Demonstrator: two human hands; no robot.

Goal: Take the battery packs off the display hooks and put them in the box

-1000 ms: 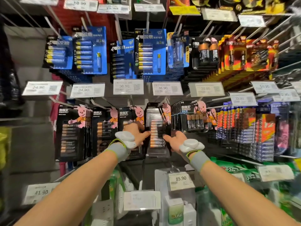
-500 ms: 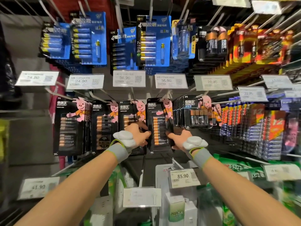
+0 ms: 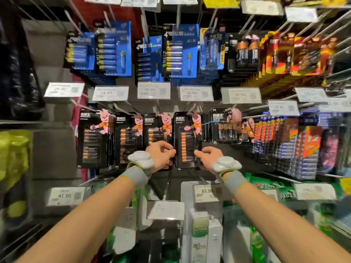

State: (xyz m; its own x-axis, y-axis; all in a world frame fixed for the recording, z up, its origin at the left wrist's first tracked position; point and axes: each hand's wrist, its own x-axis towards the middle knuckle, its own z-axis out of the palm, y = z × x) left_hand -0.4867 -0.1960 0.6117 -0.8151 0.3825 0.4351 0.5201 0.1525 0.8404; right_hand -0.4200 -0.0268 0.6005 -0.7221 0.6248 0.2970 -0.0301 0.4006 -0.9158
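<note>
A black battery pack point(image 3: 187, 141) with a pink rabbit and copper-topped cells hangs from a display hook point(image 3: 190, 109) in the middle row. My left hand point(image 3: 161, 155) pinches its lower left edge and my right hand point(image 3: 208, 157) pinches its lower right edge. More black packs point(image 3: 91, 141) of the same kind hang to the left, and one point(image 3: 154, 130) sits partly behind my left hand. A thick stack of smaller black packs point(image 3: 221, 128) hangs to the right. The box is not in view.
Blue battery packs point(image 3: 114, 50) and orange-red packs point(image 3: 296, 54) hang on the upper row. White price tags point(image 3: 153, 90) stick out on hook ends between rows. Below my wrists are a price tag point(image 3: 206, 192) and white power strips point(image 3: 201, 232). Blue-orange packs point(image 3: 290, 145) crowd the right.
The camera view shifted and blurred. Both hands stay on the same centre pack, which now hangs flatter and straighter than a second ago.
</note>
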